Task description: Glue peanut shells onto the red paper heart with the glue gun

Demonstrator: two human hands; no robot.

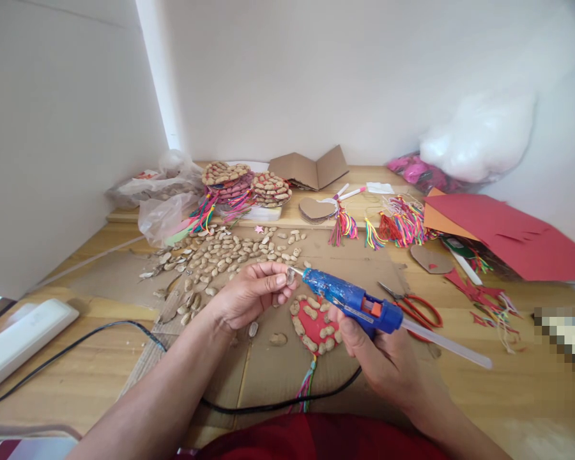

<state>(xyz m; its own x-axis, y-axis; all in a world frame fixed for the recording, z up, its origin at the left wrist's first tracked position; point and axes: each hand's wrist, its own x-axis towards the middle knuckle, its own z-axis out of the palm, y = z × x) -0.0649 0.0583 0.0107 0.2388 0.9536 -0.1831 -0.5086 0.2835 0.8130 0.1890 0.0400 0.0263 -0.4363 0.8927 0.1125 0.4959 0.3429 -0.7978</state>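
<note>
My right hand is wrapped round the handle of a blue hot glue gun. A clear glue stick juts from the gun's back end. Pinched in the fingertips of my left hand is a peanut shell, its hollow side partly showing, right at the gun's nozzle. Below the gun lies a red heart edged with peanuts, with a few more on its inside; the gun and my right hand cover part of it. A colourful tassel hangs from its lower tip.
Loose peanuts spread over the cardboard. Red-handled scissors lie to the right, near red paper sheets. Finished peanut hearts, tassels and cardboard hearts sit behind. A black cord crosses in front; a white power strip is left.
</note>
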